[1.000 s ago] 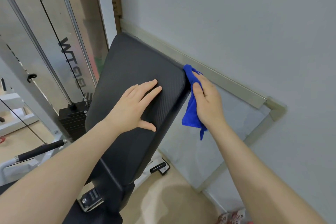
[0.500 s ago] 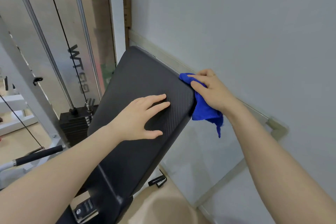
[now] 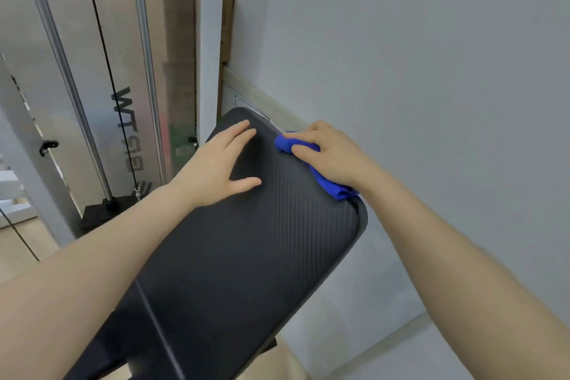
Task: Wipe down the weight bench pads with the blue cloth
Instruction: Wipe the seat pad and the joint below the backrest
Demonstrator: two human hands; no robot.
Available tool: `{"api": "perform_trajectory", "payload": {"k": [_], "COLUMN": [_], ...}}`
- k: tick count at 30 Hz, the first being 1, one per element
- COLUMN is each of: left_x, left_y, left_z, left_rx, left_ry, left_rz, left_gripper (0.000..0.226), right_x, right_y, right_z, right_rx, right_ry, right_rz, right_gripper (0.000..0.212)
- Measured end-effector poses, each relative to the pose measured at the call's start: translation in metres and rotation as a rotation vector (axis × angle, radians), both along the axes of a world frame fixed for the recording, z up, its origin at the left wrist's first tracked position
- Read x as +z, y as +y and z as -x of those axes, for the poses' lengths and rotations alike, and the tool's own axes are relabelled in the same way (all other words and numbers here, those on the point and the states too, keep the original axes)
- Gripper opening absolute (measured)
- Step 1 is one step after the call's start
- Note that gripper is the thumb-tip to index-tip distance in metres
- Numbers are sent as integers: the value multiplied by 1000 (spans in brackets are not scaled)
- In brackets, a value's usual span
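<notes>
Head view first, biggest thing first: what are we looking at?

— We see the black bench pad (image 3: pixel 246 256) filling the middle, tilted up toward the grey wall (image 3: pixel 416 71), with the cable machine (image 3: pixel 92 102) off to our left. It stands close to the wall, so its right edge can only be reached by sliding a hand into that narrow gap.

— And our hands?

— Our left hand (image 3: pixel 219 166) lies flat and open on the upper part of the surface, fingers spread, holding nothing; we judge it is there to steady the pad while the other one rubs. Our right hand (image 3: pixel 327 157) is curled around the blue cloth (image 3: pixel 327 185), pressing it against the pad's top right edge, beside the wall. Part of the cloth bunches out past the fingertips and part trails out below the wrist.

— What differs from a second ago?

— Back then the cloth hung down over the side of the pad, lower along its right edge. Now it sits up on the rim, nearer the top end, so the stroke runs upward. Our left hand has also slid higher along the surface, and our view has lifted with it: the pad's lower bracket and the floor beneath are mostly out of sight.
</notes>
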State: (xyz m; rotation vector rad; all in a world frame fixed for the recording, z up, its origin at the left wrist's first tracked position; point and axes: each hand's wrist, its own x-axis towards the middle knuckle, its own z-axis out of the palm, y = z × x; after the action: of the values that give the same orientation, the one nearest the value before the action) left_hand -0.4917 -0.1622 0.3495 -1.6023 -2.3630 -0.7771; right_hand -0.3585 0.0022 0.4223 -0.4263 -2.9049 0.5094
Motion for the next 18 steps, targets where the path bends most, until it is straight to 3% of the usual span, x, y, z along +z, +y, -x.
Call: {"api": "perform_trajectory", "payload": {"k": [3, 6, 12, 15, 18], "left_x": [-3, -7, -22, -23, -25], "left_y": [2, 9, 11, 9, -1], "left_z": [18, 33, 39, 38, 44], "left_rx": [91, 178, 142, 81, -42], "left_ry": [-81, -192, -303, -368, -473], "left_rz": [112, 169, 59, 39, -14], "left_gripper": [110, 126, 127, 128, 126], "right_x": [-3, 6, 2, 2, 0], "right_y": [2, 0, -18, -18, -14], "right_z": [-11, 35, 151, 144, 107], "right_rx": [6, 4, 32, -11, -35], "right_ry": [38, 81, 15, 22, -14], "right_rz": [-18, 34, -375, -362, -527], "right_gripper": [33, 30, 25, 28, 30]}}
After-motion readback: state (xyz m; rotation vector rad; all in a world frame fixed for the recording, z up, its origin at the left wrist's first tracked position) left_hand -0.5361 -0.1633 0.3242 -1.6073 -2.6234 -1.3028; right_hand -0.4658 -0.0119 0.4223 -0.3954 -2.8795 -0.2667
